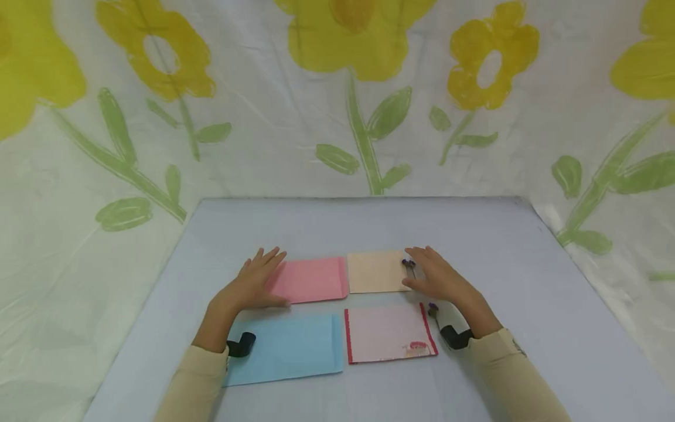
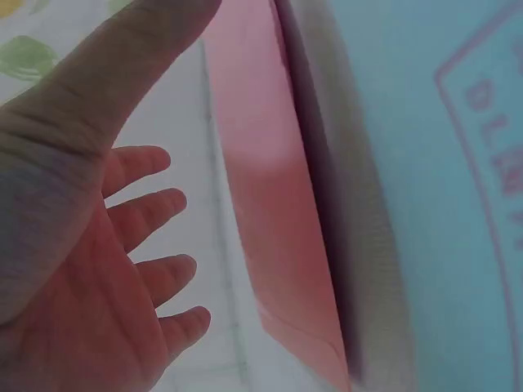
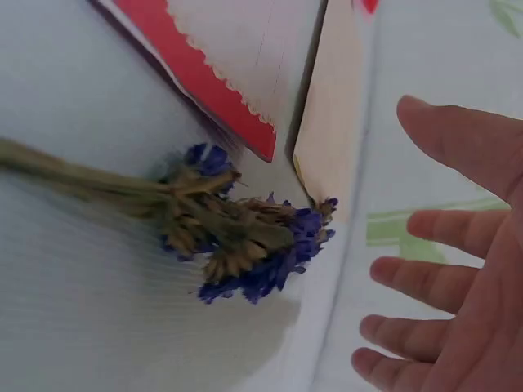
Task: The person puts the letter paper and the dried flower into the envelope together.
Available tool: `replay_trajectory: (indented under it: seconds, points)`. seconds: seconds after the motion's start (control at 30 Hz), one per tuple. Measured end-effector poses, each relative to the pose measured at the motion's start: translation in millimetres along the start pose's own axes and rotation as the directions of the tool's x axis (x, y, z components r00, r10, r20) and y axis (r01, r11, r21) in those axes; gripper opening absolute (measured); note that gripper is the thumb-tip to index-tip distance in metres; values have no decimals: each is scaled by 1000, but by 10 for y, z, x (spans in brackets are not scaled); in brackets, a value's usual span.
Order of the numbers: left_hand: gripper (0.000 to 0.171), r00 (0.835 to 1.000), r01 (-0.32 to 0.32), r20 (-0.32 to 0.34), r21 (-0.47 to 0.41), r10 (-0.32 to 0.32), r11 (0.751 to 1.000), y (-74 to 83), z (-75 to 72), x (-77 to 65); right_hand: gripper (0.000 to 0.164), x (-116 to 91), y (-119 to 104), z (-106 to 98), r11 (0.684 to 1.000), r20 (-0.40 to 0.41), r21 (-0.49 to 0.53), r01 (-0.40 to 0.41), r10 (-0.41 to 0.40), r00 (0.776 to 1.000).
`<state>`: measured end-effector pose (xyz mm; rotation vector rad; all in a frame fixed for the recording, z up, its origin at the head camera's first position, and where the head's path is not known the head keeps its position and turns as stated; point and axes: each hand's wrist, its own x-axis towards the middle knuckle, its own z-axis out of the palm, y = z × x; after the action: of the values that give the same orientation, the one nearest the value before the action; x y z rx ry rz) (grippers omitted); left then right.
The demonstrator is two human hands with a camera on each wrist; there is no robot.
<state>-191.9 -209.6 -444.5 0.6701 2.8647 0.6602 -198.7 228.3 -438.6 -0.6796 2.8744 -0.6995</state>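
My left hand (image 1: 255, 282), fingers spread and holding nothing, is over the left end of a pink envelope (image 1: 313, 280). In the left wrist view that pink envelope (image 2: 282, 188) lies just beyond the fingers, beside a blue envelope (image 2: 433, 196) with lettering. My right hand (image 1: 435, 276), also with extended fingers and nothing held, is at the right end of a peach envelope (image 1: 375, 272). Close to it is a small sprig of purple dried flowers (image 1: 408, 264). A second sprig (image 1: 433, 310) lies below; purple dried flowers (image 3: 261, 245) appear large in the right wrist view.
The blue envelope (image 1: 295, 346) lies front left on the white table (image 1: 390, 392). To its right is a pale pink envelope (image 1: 387, 334) with red edges and a small printed picture. Black wrist devices (image 1: 456, 337) sit under both wrists. A flower-painted sheet (image 1: 253, 135) hangs behind.
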Motion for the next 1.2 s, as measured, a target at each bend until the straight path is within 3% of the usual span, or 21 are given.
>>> replay_trajectory:
  seconds: [0.2, 0.4, 0.7, 1.03, 1.2]
  points:
    - [114, 999, 12, 47, 14, -13, 1000, -41, 13, 87, 77, 269, -13, -3, 999, 101, -22, -28, 30, 994]
    - [115, 992, 66, 107, -12, -65, 998, -80, 65, 99, 83, 466, -53, 43, 997, 194, -19, -75, 77, 978]
    - [110, 992, 59, 113, -32, -55, 998, -103, 132, 123, 83, 528, -71, 72, 994, 232, -81, -79, 96, 968]
    - [107, 995, 38, 97, -26, -36, 999, -74, 119, 177, 74, 564, -19, 82, 995, 114, -89, -56, 66, 991]
    - [107, 995, 56, 89, -25, -53, 998, -51, 120, 160, 50, 566, 4, 122, 994, 12, -55, -94, 95, 995]
